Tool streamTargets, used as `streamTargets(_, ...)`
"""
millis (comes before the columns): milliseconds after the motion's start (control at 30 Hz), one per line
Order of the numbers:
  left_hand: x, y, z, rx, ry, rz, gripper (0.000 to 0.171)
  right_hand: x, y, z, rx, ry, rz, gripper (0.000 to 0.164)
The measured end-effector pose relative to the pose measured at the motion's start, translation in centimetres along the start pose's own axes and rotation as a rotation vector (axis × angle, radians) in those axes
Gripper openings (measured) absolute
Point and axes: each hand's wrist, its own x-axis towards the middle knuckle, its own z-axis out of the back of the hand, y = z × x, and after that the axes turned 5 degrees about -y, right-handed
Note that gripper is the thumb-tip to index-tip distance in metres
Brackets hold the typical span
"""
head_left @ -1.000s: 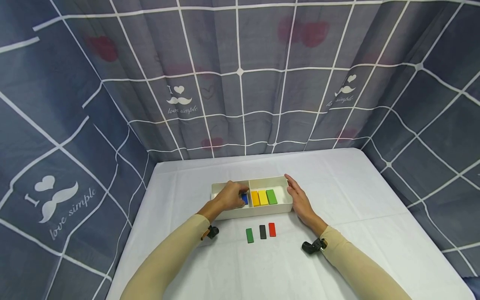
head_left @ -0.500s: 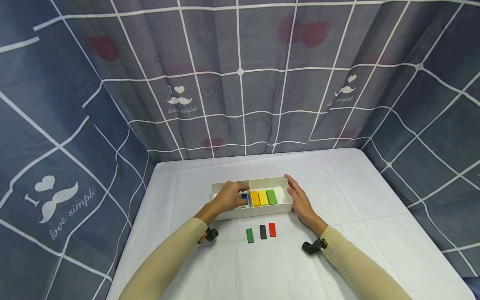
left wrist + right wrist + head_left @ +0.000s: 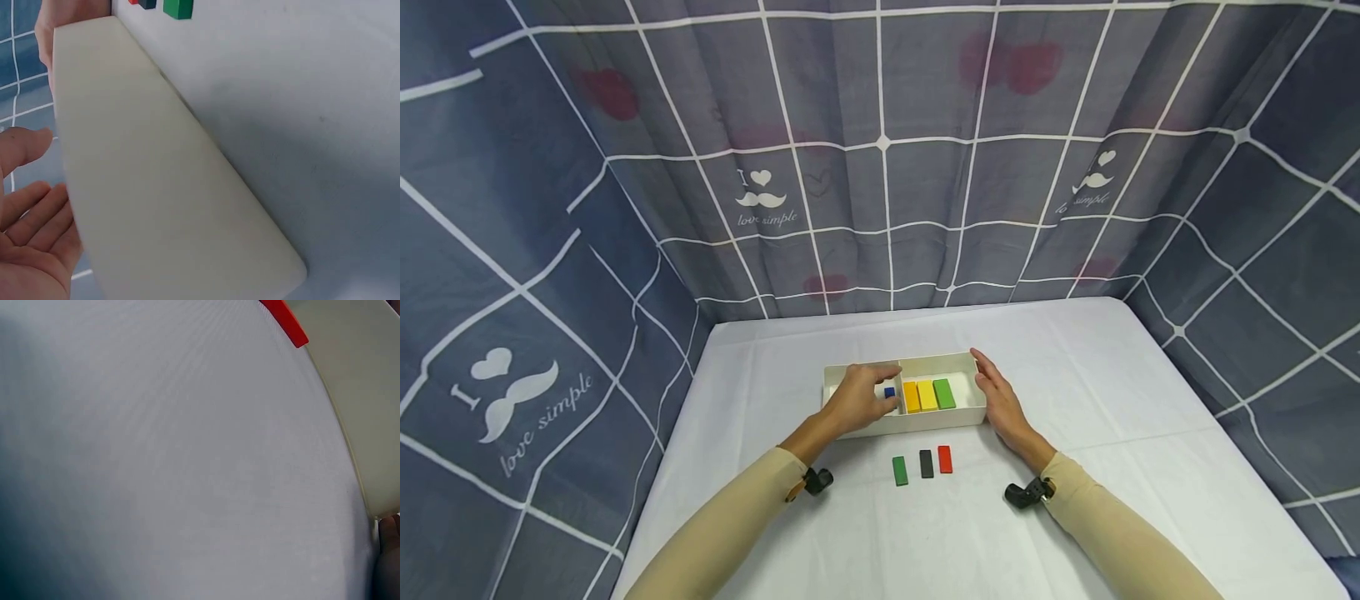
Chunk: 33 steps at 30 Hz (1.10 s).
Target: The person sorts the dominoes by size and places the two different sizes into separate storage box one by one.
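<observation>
A cream two-compartment box (image 3: 925, 420) lies lengthwise on the white table. My left hand (image 3: 857, 398) is over its left compartment, thumb and fingers apart with nothing between them; the left wrist view shows the same hand (image 3: 34, 250) beside the box wall. A blue block (image 3: 890, 392) sits in that compartment, partly hidden by the hand. In the right compartment stand yellow blocks (image 3: 927, 396) and a green block (image 3: 943, 393). With straight fingers my right hand (image 3: 1002, 408) touches the box's right end; little of it shows in the right wrist view.
In front of the box lie a dark green block (image 3: 900, 471), a black block (image 3: 927, 464) and a red block (image 3: 945, 459), spaced in a row. Dark checked curtains (image 3: 842, 192) enclose the table at the back and sides.
My left thumb and fingers have spread apart and drawn back slightly left, away from the blue block. The right hand and the row of blocks stay as they were.
</observation>
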Motion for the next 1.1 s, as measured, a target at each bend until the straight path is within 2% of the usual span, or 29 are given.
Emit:
streamTargets(300, -1.5, -1.3, 0.6, -0.031, -0.012, -0.018, 0.057, -0.1, 0.1, -0.1, -0.001, -0.001, -0.006, 0.055)
streamTargets(567, -2.9, -2.4, 1.3, -0.007, 0.006, -0.026, 0.059, 0.0, 0.1, -0.1, -0.002, -0.005, 0.005, 0.054)
streamTargets(833, -4.1, -3.0, 1.5, 0.005, 0.022, -0.078, 0.061, 0.1, 0.0, -0.1, -0.001, -0.002, -0.004, 0.054)
streamTargets(1100, -5.6, -3.1, 1.0, -0.091, 0.021, -0.078, 0.058, 0.1, 0.1, 0.0, -0.001, -0.002, 0.007, 0.055)
